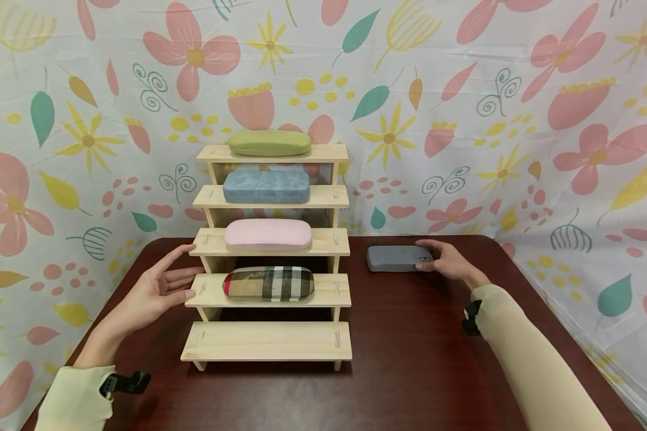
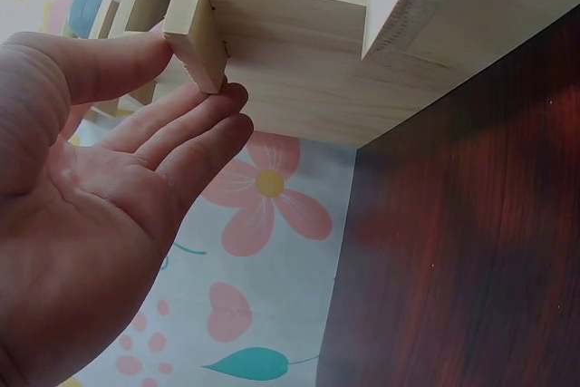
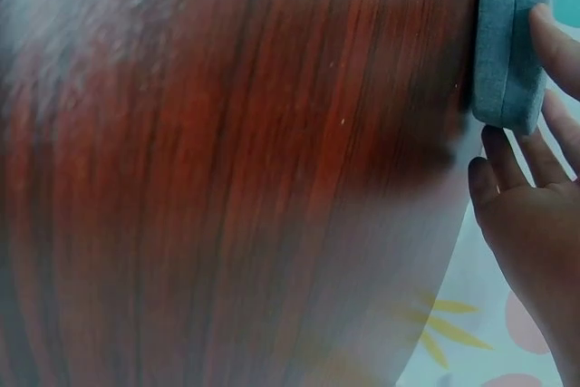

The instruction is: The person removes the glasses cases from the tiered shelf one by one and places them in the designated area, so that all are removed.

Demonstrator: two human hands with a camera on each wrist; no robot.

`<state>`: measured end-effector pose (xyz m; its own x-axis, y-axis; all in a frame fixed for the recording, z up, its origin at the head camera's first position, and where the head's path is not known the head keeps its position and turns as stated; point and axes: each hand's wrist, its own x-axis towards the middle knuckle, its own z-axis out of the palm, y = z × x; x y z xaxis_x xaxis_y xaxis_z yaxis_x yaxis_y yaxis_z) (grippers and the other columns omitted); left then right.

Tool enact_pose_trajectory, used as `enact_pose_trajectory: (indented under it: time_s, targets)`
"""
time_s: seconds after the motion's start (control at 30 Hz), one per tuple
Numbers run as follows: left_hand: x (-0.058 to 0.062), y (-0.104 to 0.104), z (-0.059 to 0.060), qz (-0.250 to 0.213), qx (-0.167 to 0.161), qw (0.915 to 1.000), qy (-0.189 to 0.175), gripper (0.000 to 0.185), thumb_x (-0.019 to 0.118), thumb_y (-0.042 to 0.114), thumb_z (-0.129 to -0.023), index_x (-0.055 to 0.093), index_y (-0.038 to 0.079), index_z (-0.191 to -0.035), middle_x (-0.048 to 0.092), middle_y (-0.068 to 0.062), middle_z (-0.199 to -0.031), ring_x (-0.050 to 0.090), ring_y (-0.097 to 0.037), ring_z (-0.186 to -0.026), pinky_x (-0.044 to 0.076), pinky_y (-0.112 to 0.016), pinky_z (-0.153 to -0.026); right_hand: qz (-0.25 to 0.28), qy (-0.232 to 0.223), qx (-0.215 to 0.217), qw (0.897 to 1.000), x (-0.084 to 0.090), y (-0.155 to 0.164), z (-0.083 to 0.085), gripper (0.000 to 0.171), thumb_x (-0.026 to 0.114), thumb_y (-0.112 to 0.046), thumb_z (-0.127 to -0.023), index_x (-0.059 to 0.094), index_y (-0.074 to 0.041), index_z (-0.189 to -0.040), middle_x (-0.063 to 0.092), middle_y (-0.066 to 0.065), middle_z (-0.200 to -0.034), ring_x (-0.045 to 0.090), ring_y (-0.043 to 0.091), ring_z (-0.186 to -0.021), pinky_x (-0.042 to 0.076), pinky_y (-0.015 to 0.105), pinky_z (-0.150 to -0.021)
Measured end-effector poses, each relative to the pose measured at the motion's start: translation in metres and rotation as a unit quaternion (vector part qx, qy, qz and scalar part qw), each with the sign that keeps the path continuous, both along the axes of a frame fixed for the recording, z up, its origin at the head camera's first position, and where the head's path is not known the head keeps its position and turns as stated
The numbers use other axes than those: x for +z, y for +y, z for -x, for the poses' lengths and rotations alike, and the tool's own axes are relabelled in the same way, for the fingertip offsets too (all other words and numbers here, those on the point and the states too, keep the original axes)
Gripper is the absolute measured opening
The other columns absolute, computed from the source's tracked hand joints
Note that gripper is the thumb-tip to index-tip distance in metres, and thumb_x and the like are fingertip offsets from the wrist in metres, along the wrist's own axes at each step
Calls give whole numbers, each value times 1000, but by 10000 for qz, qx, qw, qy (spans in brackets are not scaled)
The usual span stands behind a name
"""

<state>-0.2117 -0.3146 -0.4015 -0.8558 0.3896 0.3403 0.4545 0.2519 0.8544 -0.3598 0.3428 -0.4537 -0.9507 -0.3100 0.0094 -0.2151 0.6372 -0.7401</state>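
Sleeves framed the head view; beyond them the wooden rack (image 1: 266, 341) stood on the surface (image 1: 410, 359). Left of the rack, the left hand (image 1: 159, 290) lay flat, grip wide, apparently steadying it. Right of the rack, the right hand (image 1: 447, 260) rested on the grey case (image 1: 396, 258).

From the left wrist, straight fingers (image 2: 195, 133) touched a shelf end (image 2: 195, 43).

From the right wrist, fingers (image 3: 507, 165) bracketed the grey case (image 3: 509, 38), the grip narrow, seemingly ready to lift.

The left hand (image 2: 100, 197) fills the near side of the view, palm open and fingers (image 2: 195, 120) straight — their tips touch the underside of a projecting shelf end on the pale wooden stepped rack (image 2: 299, 61). The thumb lies alongside that end. The rack stands on the dark red-brown tabletop (image 2: 462, 251); beyond the edge hangs a floral cloth (image 2: 263, 269).
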Motion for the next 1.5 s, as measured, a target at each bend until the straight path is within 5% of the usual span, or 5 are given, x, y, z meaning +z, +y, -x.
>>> enact_pose_trajectory:
  time_s: [0.43, 0.7, 0.9, 1.23, 1.5]
  targets:
    - [-1, -1, 0, -33, 11, 10000, -30, 88, 68, -18, -94, 27, 10, -167, 48, -45, -142, 62, -7, -127, 60, -28, -86, 82, 307, 200, 9993, 21, 13, -21, 73, 84, -19, -94, 48, -1, -155, 46, 26, -155, 42, 45, -141, 40, 65, -106]
    - [-1, -2, 0, -21, 6, 10000, 11, 88, 68, -17, -94, 27, 9, -167, 54, -34, -145, 63, -10, -128, 60, -30, -86, -50, 514, 337, 9981, 37, 5, -49, 73, 85, -24, -93, 51, -9, -156, 52, 21, -150, 47, 40, -137, 51, 45, -94]
    - [0, 0, -1, -75, -13, 9999, -70, 88, 68, -17, -94, 27, 11, -167, 48, -44, -143, 63, -8, -127, 60, -29, -86, -68, 893, 579, 9943, 50, -7, -75, 72, 86, -22, -92, 52, -7, -154, 53, 17, -151, 48, 39, -135, 49, 34, -95]
    - [-1, 0, 0, -42, -23, 10000, -46, 88, 68, -17, -94, 27, 10, -167, 47, -46, -143, 63, -7, -126, 60, -29, -86, -124, 1130, 676, 9912, 57, -21, -110, 67, 88, -22, -90, 57, -12, -149, 58, 6, -144, 51, 13, -126, 43, 27, -98]
    - [-1, -1, -1, -28, -39, 10000, -25, 88, 67, -18, -94, 27, 10, -167, 50, -45, -141, 63, -4, -125, 60, -28, -85, 0, 1251, 693, 9897, 56, -29, -130, 64, 88, -23, -90, 60, -14, -146, 61, 4, -143, 52, 24, -132, 40, 20, -101]
